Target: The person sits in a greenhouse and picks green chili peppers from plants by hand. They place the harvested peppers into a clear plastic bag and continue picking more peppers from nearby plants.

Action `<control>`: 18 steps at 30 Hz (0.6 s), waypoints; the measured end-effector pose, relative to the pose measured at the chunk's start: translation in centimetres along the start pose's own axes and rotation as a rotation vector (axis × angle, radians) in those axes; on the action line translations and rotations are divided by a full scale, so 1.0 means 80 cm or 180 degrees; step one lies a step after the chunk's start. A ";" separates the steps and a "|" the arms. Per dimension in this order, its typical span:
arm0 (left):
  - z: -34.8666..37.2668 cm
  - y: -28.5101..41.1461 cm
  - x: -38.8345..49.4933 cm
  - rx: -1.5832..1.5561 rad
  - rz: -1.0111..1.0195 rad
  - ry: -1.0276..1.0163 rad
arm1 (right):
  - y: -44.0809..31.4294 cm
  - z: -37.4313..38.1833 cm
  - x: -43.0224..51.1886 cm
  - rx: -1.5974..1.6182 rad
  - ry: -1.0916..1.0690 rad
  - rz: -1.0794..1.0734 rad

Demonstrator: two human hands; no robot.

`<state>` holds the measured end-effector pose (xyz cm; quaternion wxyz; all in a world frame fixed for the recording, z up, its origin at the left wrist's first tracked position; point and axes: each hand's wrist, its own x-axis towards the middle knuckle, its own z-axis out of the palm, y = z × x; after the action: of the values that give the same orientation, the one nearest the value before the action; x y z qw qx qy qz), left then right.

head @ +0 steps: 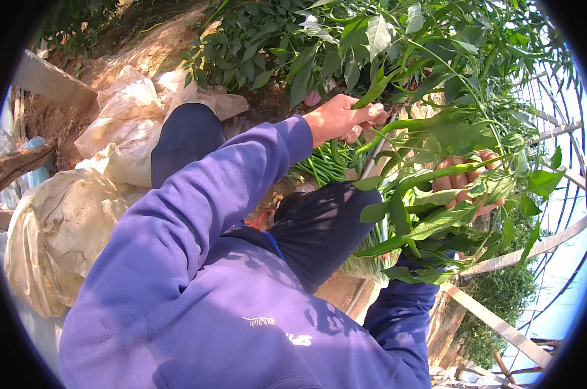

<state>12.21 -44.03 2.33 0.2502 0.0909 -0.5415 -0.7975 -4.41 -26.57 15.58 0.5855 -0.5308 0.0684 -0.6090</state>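
Observation:
My left hand (pixel 347 119) is closed round long green peppers (pixel 335 151), whose ends stick out of the fist above and below. To its right, long curved peppers (pixel 415 124) hang on a leafy pepper plant (pixel 468 92). My right hand (pixel 464 182) is among the plant's leaves, with its fingers bent behind a long pepper (pixel 454 169); leaves hide much of the palm, so its grip cannot be made out. Below my left hand lies a heap of picked green peppers (pixel 325 163). A clear plastic bag (pixel 366 265) with green contents stands beside my right knee.
Crumpled pale plastic sheeting or sacks (pixel 69 228) lie at the left, around my left knee. Dense pepper plants (pixel 254 53) grow ahead on bare soil (pixel 142 44). A wooden branch (pixel 21 167) is at the far left. Greenhouse frame poles (pixel 500 316) cross the right side.

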 end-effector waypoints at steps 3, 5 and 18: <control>0.031 0.002 0.004 -0.0174 -0.0029 -0.0352 | 0.001 0.021 -0.014 -0.0194 0.0486 0.0036; 0.034 0.003 -0.003 -0.0110 -0.0588 -0.0717 | 0.000 0.022 -0.024 -0.0381 0.0469 0.0068; -0.052 0.038 -0.118 0.0484 -0.0671 -0.0430 | 0.033 -0.031 -0.073 -0.0245 0.1591 0.1496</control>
<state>22.95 -43.64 2.22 0.1205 0.1122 -0.6034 -0.7803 -5.98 -24.13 9.33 0.6544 -0.3566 0.3530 -0.5656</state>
